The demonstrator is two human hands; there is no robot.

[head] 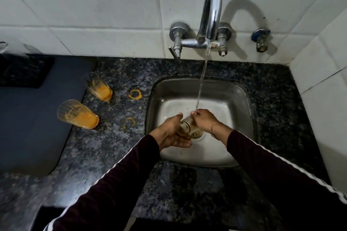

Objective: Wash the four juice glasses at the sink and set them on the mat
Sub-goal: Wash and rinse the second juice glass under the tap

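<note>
Sideways, glass (185, 124) between left hand (173, 133) and right fingers (195, 116).

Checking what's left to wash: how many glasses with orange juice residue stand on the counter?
2: the far glass and the near glass, both left of the sink, beside the mat. Others may be out of view.

Three glasses (187, 126), two hands (173, 133).

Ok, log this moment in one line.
step: rinsing glass | left hand, right hand: both holding it | tap: running | waiting: two dirty glasses
</note>
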